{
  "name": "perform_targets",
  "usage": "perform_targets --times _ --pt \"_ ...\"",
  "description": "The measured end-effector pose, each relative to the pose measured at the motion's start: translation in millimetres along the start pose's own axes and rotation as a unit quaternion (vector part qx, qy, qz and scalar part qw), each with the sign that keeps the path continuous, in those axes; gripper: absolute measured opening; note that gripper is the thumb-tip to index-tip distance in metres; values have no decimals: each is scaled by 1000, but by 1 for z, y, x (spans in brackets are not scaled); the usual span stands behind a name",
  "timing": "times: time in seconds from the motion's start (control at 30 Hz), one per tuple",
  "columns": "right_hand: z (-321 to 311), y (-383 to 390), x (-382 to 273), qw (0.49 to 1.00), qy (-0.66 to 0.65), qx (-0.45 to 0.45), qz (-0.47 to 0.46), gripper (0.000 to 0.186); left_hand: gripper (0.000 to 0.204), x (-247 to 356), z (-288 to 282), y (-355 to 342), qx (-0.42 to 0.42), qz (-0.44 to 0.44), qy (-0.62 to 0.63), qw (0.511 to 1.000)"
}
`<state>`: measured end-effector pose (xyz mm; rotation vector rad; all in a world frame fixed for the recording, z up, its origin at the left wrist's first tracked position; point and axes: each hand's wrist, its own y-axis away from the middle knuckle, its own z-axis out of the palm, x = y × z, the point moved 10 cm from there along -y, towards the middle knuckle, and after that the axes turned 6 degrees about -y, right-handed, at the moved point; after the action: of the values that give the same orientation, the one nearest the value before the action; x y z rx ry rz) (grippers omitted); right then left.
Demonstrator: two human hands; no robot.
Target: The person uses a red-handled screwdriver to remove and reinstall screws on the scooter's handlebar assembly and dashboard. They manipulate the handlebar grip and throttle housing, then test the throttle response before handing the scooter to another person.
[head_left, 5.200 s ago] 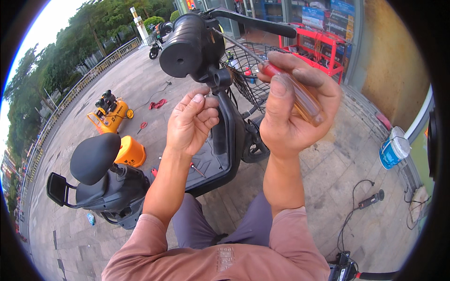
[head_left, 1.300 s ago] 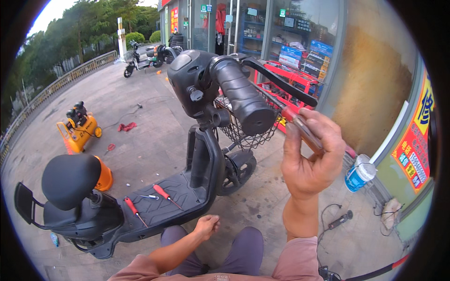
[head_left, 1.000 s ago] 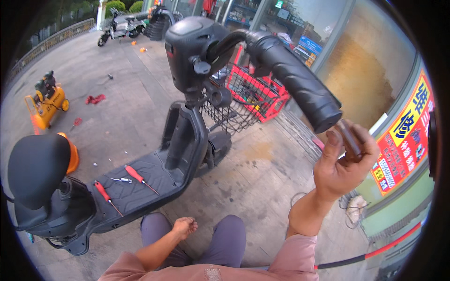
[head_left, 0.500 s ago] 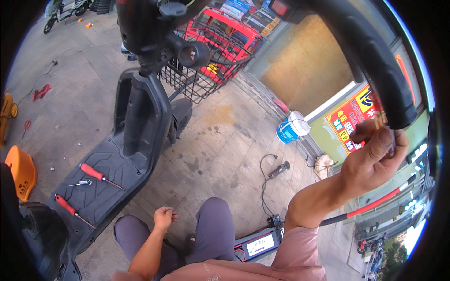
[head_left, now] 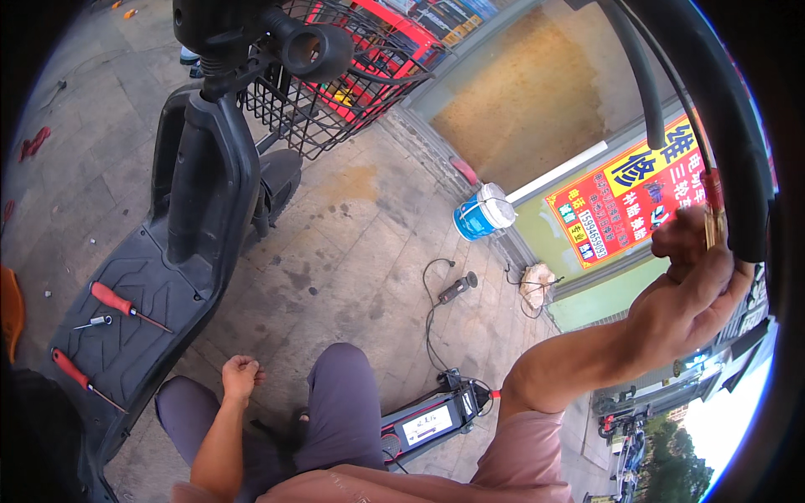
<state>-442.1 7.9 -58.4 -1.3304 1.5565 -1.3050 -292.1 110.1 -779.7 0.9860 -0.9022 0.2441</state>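
My right hand point(head_left: 700, 293) is raised at the right, just below the end of a black handlebar grip point(head_left: 738, 142). Its fingers are pinched on a thin red and brass-coloured piece point(head_left: 714, 220) close to a black cable; the exact kind is unclear. Over my lap, my left hand point(head_left: 241, 377) is closed with its fingers curled in, and anything inside them is hidden. Left of it, two red-handled screwdrivers point(head_left: 113, 298) and a small silver tool point(head_left: 94, 322) lie on the black ribbed footboard point(head_left: 138, 272) of a scooter.
Beyond the footboard rises the scooter's front column point(head_left: 214, 168), with a black wire basket point(head_left: 306, 109) behind it. A blue and white bucket point(head_left: 485, 214) stands by the wall. On the paving lie a corded power tool point(head_left: 457, 287) and a dark flat device point(head_left: 432, 419) by my knee.
The whole view has swung to the right, so the scooter and bucket sit further left. My right hand stays beside the grip with its fingers pinched; my left hand remains curled over my lap.
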Motion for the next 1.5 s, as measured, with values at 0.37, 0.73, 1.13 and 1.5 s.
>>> perform_targets --times 0.37,0.73,1.13,1.5 --pt "5 5 -18 993 12 -13 -113 34 9 -12 6 -5 -10 -48 61 997" --pt "3 3 -6 998 -14 36 -58 38 14 0 19 0 -54 -52 103 992" --pt "8 20 8 980 -199 17 1 32 15 44 44 22 -124 -9 47 991" --pt "4 -7 -20 994 -59 -31 -84 35 12 230 100 98 -211 163 46 963"
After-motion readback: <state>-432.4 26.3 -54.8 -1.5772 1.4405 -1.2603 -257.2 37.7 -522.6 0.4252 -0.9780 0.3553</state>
